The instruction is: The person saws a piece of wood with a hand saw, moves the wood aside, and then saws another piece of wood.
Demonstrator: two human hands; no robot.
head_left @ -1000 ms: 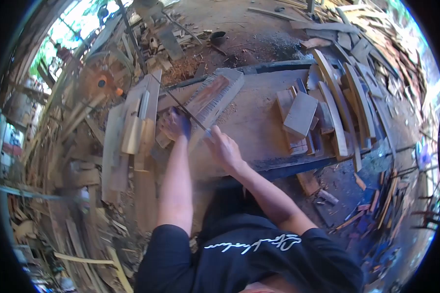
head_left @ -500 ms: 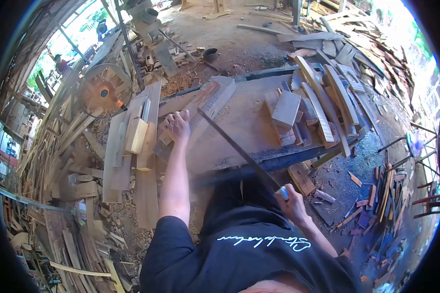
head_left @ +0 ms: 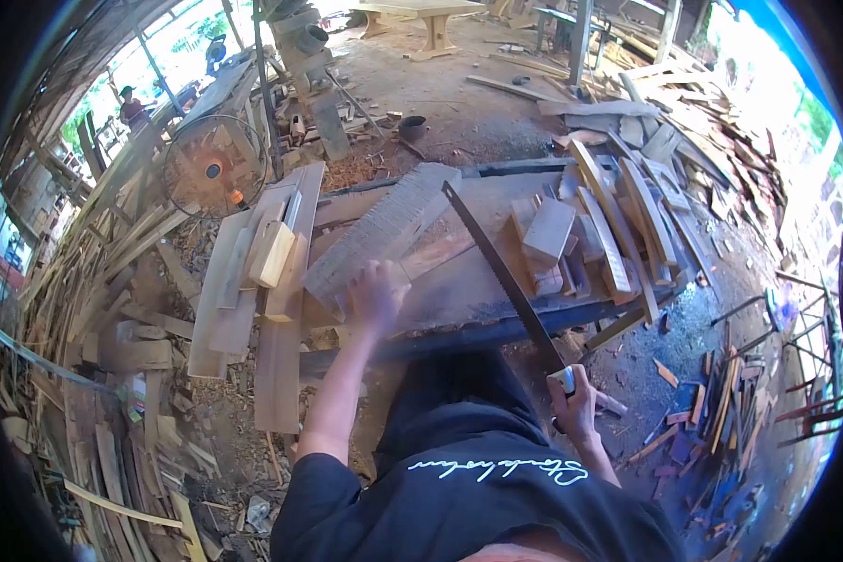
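My right hand (head_left: pixel 576 403) is wrapped round the pale handle of a handsaw (head_left: pixel 508 274). The long dark blade slants up and left over the bench, its tip near the far end of a broad wooden board (head_left: pixel 384 229) with a row of notches along its edge. My left hand (head_left: pixel 377 295), a little blurred, is closed on the near end of a reddish-brown piece of wood (head_left: pixel 445 251). That piece points away to the right, beside the notched board; the hand covers its near end.
The low workbench (head_left: pixel 468 290) has a dark edge. On its right lie stacked wooden blocks (head_left: pixel 550 228) and long curved pieces (head_left: pixel 609 220). Boards (head_left: pixel 273 253) are piled at the left, near a round fan (head_left: pixel 214 169). Scrap wood covers the ground; a person (head_left: pixel 131 108) is far off.
The reddish-brown piece has swung rightward off the notched board, with my left hand at its near end. The saw has moved right and its blade stands steeper.
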